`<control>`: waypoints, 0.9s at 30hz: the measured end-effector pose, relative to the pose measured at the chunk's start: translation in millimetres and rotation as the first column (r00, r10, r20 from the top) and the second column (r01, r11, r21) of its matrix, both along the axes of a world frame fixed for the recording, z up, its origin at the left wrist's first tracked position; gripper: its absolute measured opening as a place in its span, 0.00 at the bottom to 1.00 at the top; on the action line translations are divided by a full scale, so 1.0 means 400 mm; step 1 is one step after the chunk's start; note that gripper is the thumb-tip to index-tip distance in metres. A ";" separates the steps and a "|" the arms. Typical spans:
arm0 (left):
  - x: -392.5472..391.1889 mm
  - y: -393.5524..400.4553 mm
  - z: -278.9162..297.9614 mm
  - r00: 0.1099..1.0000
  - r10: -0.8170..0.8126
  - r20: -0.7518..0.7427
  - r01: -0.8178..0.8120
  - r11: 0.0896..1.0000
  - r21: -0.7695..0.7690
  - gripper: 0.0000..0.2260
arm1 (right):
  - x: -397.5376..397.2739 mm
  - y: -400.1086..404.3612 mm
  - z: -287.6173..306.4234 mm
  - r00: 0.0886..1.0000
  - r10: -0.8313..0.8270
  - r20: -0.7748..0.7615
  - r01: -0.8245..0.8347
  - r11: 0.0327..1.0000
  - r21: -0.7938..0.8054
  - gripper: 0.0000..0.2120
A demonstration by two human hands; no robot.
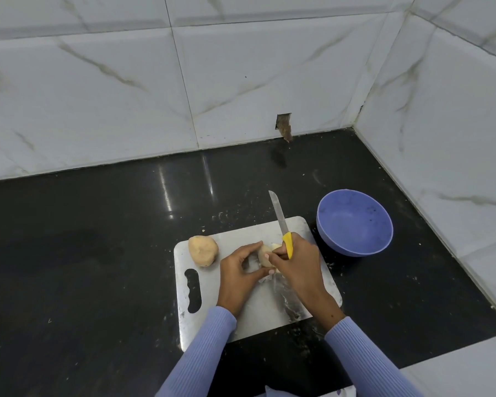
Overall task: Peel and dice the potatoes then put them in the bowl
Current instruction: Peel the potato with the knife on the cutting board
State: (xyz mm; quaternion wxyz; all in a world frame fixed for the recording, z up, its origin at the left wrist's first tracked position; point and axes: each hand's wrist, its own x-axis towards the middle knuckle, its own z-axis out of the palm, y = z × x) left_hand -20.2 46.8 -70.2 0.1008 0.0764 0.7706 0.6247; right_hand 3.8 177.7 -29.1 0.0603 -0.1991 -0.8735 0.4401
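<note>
We see a whole tan potato lying unpeeled at the board's ten o'clock corner. A second potato, partly pale where skin is off, sits at the board's centre, pinched between fingers. The yellow-handled knife points its blade toward twelve o'clock. The empty purple bowl stands upright at three o'clock.

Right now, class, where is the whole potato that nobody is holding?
In the head view the whole potato lies on the far left corner of the metal cutting board, left of both hands and above the board's handle slot.
</note>
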 end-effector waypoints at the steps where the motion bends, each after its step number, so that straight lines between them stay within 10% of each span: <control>1: 0.001 0.000 -0.001 1.000 0.004 -0.010 -0.004 1.000 -0.001 0.25 | -0.002 0.002 0.000 1.000 -0.002 0.006 0.002 1.000 0.003 0.11; 27: -0.008 0.010 -0.022 0.999 0.050 0.013 -0.051 0.996 0.077 0.24 | 0.121 -0.046 -0.004 0.929 0.169 0.328 -0.261 0.929 0.262 0.17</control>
